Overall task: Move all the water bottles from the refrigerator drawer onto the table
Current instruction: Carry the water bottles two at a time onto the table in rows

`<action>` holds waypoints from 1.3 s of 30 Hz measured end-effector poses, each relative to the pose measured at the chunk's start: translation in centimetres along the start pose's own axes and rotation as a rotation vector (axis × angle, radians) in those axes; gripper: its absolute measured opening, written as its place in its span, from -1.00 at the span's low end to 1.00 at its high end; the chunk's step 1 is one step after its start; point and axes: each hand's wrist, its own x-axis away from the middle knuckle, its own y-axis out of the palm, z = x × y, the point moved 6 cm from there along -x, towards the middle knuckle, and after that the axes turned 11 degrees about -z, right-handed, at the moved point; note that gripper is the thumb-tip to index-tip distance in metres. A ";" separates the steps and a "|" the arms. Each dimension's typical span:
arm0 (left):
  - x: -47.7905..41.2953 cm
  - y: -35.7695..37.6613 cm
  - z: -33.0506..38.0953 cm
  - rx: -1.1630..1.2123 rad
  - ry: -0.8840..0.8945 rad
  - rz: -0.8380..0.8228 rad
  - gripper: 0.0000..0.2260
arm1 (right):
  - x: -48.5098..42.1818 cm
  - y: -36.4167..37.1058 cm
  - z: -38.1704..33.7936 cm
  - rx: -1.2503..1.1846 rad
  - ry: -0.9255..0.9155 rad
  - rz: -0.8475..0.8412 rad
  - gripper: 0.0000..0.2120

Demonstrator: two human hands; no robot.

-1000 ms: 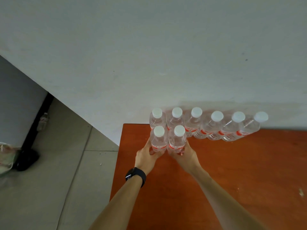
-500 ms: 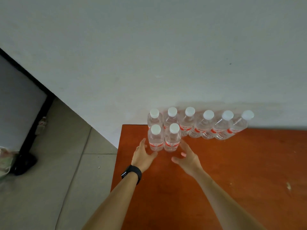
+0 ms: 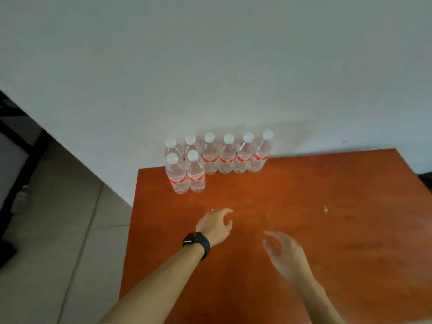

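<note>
Several clear water bottles with white caps and red labels stand upright at the far left corner of the orange-brown table [image 3: 327, 242]. A back row [image 3: 228, 155] lines the wall. Two more bottles [image 3: 185, 175] stand in front of it at the left end. My left hand [image 3: 216, 224], with a black watch on the wrist, hovers over the table well short of the front bottles, fingers apart and empty. My right hand [image 3: 284, 253] is blurred, lower and to the right, also spread and empty. The refrigerator drawer is out of view.
A pale wall [image 3: 210, 66] runs right behind the bottles. Grey tiled floor [image 3: 58, 230] lies left of the table's edge, with a dark-framed object [image 3: 14, 136] at the far left. A small crumb [image 3: 325, 208] lies on the table at the right.
Both hands let go of the two front bottles, which stay standing, and drew back toward me across the table. The view has shifted so the bottles look farther away.
</note>
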 end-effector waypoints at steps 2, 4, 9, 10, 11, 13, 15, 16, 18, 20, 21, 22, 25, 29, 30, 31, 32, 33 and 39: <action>-0.4 3.4 5.6 -0.165 0.102 -0.051 -0.66 | 3.4 -2.2 3.6 0.027 0.060 0.094 -0.62; -0.2 7.5 11.5 -0.324 0.207 -0.095 -0.65 | 7.7 -4.6 7.4 0.022 0.129 0.201 -0.58; 4.4 19.9 26.1 -0.585 0.494 -0.161 -0.63 | 21.7 -9.4 17.3 0.017 0.292 0.418 -0.63; 5.9 22.6 29.0 -0.632 0.556 -0.160 -0.63 | 25.1 -10.1 19.3 0.002 0.325 0.461 -0.63; 7.5 25.1 31.8 -0.674 0.616 -0.162 -0.63 | 28.5 -10.7 21.3 -0.009 0.359 0.507 -0.63; 10.9 30.0 37.3 -0.734 0.731 -0.158 -0.64 | 35.3 -11.7 25.3 -0.021 0.426 0.593 -0.63; 14.5 34.7 42.6 -0.767 0.845 -0.157 -0.64 | 42.2 -12.4 29.2 -0.062 0.512 0.675 -0.62; 16.3 36.8 45.1 -0.773 0.898 -0.157 -0.64 | 45.5 -12.6 31.1 -0.088 0.554 0.716 -0.61; 20.0 40.8 50.0 -0.772 1.012 -0.157 -0.64 | 52.1 -13.0 34.5 -0.119 0.626 0.797 -0.61; 23.3 44.5 54.4 -0.761 1.127 -0.168 -0.64 | 57.9 -13.5 37.4 -0.124 0.678 0.868 -0.60; 24.8 46.3 56.4 -0.751 1.172 -0.180 -0.64 | 60.6 -13.8 38.8 -0.123 0.701 0.907 -0.61; 26.2 48.1 58.3 -0.741 1.208 -0.193 -0.63 | 63.2 -14.0 40.2 -0.126 0.725 0.946 -0.61; 29.8 53.4 63.8 -0.731 1.298 -0.211 -0.63 | 70.1 -14.5 44.5 -0.153 0.796 1.041 -0.61; 33.5 61.0 70.7 -0.745 1.403 -0.253 -0.63 | 77.7 -15.3 50.5 -0.190 0.878 1.129 -0.59; 34.1 63.0 72.5 -0.746 1.426 -0.266 -0.62 | 79.4 -15.6 52.2 -0.199 0.900 1.146 -0.59; 34.7 65.1 74.3 -0.744 1.448 -0.277 -0.62 | 81.1 -16.0 53.9 -0.201 0.922 1.161 -0.58; 35.1 67.2 76.1 -0.740 1.466 -0.288 -0.62 | 82.7 -16.4 55.6 -0.201 0.943 1.176 -0.58; 35.6 69.3 78.0 -0.736 1.481 -0.299 -0.62 | 84.3 -16.9 57.5 -0.203 0.963 1.189 -0.58; 39.1 81.6 89.6 -0.733 1.575 -0.393 -0.60 | 93.7 -20.5 68.0 -0.207 1.081 1.252 -0.59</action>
